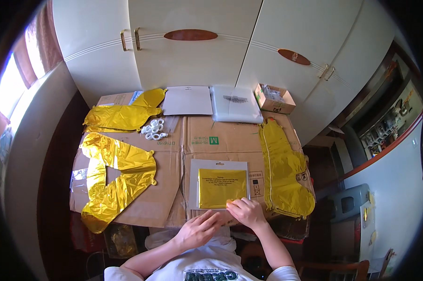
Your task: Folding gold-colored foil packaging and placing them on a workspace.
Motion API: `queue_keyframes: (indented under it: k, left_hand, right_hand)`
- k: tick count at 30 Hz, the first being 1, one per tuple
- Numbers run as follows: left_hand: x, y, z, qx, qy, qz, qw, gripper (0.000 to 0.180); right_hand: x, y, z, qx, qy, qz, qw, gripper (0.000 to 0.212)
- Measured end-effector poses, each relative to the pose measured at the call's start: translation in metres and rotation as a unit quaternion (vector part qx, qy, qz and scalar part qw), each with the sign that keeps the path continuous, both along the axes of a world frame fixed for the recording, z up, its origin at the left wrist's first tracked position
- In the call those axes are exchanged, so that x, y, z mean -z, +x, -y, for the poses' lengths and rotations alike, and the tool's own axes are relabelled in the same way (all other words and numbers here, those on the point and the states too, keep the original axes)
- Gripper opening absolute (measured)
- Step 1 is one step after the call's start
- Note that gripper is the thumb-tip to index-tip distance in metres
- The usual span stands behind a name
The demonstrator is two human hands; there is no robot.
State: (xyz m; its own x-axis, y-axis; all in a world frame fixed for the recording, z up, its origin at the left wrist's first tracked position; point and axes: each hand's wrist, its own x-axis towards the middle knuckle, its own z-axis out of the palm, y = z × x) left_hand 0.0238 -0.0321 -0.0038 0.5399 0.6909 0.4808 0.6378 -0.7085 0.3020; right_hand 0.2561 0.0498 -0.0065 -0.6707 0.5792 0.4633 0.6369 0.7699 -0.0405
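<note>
A flat clear bag [194,187] with a white hanging card and a folded gold foil balloon [222,188] inside lies on the cardboard in front of me. My right hand [245,212] is closed at the bag's lower right corner, its fingertips pinching the edge beside the gold foil. Just below the bag's lower edge is my left hand [201,229], fingers curled together. Whatever it may hold is too small to make out. Flat gold foil balloons lie on both sides: a large angular one [132,161] at left and a stacked pile [284,173] at right.
More gold balloons [122,117] lie at the far left beside several small white rings [154,129]. Along the back are a white card stack [188,100], a pile of clear bags [236,104] and a small open box [275,99]. Pale cabinets [192,61] stand behind the cardboard-covered table.
</note>
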Motion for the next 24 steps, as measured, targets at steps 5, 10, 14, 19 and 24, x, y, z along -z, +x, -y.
queue_keyframes:
  k: [5,10,14,19,24]
  left_hand:
    - [-0.011,-0.008,-0.004,-0.042,-0.010,-0.024,0.999,0.030]
    - [-0.006,-0.018,-0.026,-0.058,0.003,-0.065,0.996,0.030]
    - [0.001,-0.023,-0.033,-0.067,-0.001,-0.122,0.990,0.032]
    - [0.000,-0.024,-0.034,-0.064,-0.028,-0.089,0.994,0.030]
    - [-0.010,-0.047,-0.037,-0.024,-0.056,-0.073,0.995,0.036]
  right_hand:
    - [-0.002,-0.002,0.002,0.005,-0.009,-0.009,1.000,0.016]
    - [-0.002,-0.003,0.005,0.009,-0.010,0.002,1.000,0.019]
    - [-0.001,-0.001,0.006,0.008,-0.018,0.001,1.000,0.022]
    - [-0.006,0.003,0.008,0.003,-0.033,0.010,0.999,0.030]
    - [-0.022,0.029,0.016,0.028,-0.075,0.041,0.996,0.051]
